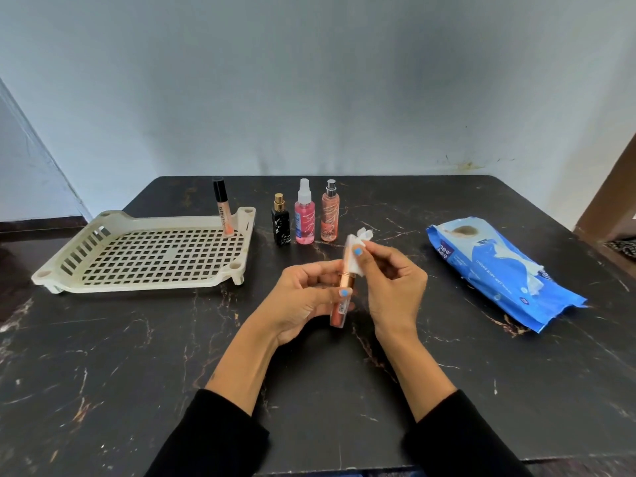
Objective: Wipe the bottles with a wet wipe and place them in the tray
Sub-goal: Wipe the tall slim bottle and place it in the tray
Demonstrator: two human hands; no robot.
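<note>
My left hand grips a slim rose-gold tube bottle by its lower half, tilted slightly, over the middle of the table. My right hand pinches a white wet wipe wrapped around the tube's upper part. A cream slotted tray lies at the left, with one black-capped peach tube standing upright in its far right corner. Three bottles stand in a row just right of the tray: a black one with a gold cap, a pink spray bottle and an orange spray bottle.
A blue pack of wet wipes lies at the right, a wipe sticking out of its opening. The dark marble-patterned table ends at a pale wall behind. A brown door frame stands at the far right.
</note>
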